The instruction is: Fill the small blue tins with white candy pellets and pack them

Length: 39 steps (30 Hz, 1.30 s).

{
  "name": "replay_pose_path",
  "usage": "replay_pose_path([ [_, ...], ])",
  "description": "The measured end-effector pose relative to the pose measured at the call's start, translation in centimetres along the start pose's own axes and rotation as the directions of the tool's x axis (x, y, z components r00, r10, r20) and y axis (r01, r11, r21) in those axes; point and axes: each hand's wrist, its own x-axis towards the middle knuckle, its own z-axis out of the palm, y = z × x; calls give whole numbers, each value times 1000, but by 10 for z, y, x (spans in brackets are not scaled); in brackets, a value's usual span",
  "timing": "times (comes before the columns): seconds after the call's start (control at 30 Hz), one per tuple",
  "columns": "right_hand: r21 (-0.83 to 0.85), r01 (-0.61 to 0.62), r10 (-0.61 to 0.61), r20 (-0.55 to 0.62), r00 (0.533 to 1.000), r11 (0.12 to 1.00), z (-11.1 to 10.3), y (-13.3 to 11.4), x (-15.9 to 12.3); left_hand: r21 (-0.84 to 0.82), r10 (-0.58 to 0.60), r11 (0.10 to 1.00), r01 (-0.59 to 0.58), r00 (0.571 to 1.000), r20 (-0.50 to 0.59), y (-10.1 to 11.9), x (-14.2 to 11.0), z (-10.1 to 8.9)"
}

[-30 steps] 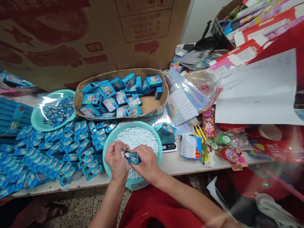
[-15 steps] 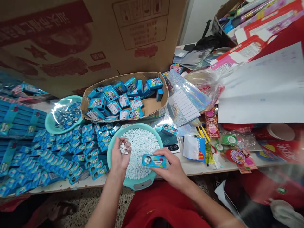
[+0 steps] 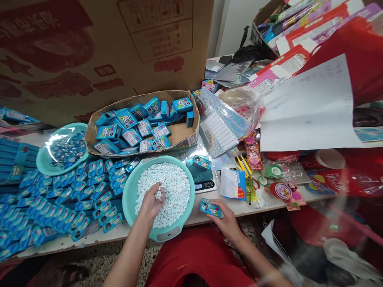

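Observation:
My left hand point(image 3: 152, 202) is over the turquoise basin point(image 3: 128, 199), its fingers curled around a few small white candies. Pale candies point(image 3: 173, 187) fill much of that basin. To the right of it, at the table's front edge, my right hand point(image 3: 226, 221) grips a small blue candy box point(image 3: 210, 208) between thumb and fingers. A round silvery spot shows at the left end of this box. Behind, a similar blue box point(image 3: 201, 162) lies on a digital scale point(image 3: 205, 186) with a lit display.
A cut-down cardboard tray point(image 3: 191, 131) holds several blue boxes, in front of a large carton point(image 3: 125, 48). Rows of blue boxes point(image 3: 68, 203) cover the left. A second turquoise bowl point(image 3: 43, 159) contains shiny round pieces. Shiny sheets point(image 3: 221, 131) and a packet point(image 3: 233, 183) lie rightward.
My hands have moved apart. The right has carried the blue box away from over the basin to the right; the left, open with candies half a second ago, has curled its fingers over the basin.

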Motion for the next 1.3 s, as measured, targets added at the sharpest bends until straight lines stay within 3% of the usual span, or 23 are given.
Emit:
replay_pose_path([
  [0.17,-88,58,-57,5,998,994,-10,-1,9,-30,106,994,-105,994,37,0,6,-2],
  [0.3,-127,72,-92,-160,983,989,-20,-15,50,65,165,984,-169,984,62,-11,8,-5],
  [0.37,-130,85,-111,-209,972,988,-17,-18,78,142,259,954,-262,965,43,-14,7,-5],
  [0.43,-138,84,-112,-213,971,987,-10,-15,104,323,404,860,-395,914,41,-14,7,-6],
  [0.5,-154,57,-88,-205,975,986,-1,-10,125,559,538,661,-501,835,112,-11,8,-8],
  [0.57,-141,8,-34,-187,982,990,6,-5,138,712,594,469,-522,784,183,-8,10,-12],
  [0.63,-108,-31,11,-177,984,994,8,-6,144,746,611,443,-498,776,156,-7,11,-15],
  [0.7,-100,-4,-14,-177,984,995,6,-18,144,688,601,541,-483,795,85,-7,8,-14],
  [0.77,-143,104,-127,-158,979,984,0,-42,140,534,559,690,-489,828,37,-8,-1,-6],
  [0.83,-188,250,-270,-87,959,950,-4,-73,132,294,468,839,-458,883,41,-6,-13,9],
  [0.9,-228,388,-397,5,918,893,-3,-102,124,27,347,936,-350,934,82,-3,-25,28],
  [1.0,-307,519,-501,144,854,798,11,-123,117,-269,196,950,-156,972,128,4,-31,52],
  [1.07,-352,524,-492,182,851,776,22,-124,116,-380,123,922,-68,985,123,5,-28,58],
  [1.2,-368,464,-432,171,885,805,31,-119,116,-453,68,891,-27,995,76,2,-19,50],
  [1.3,-345,445,-405,184,896,827,30,-125,113,-442,94,896,-54,993,68,-2,-21,42],
])
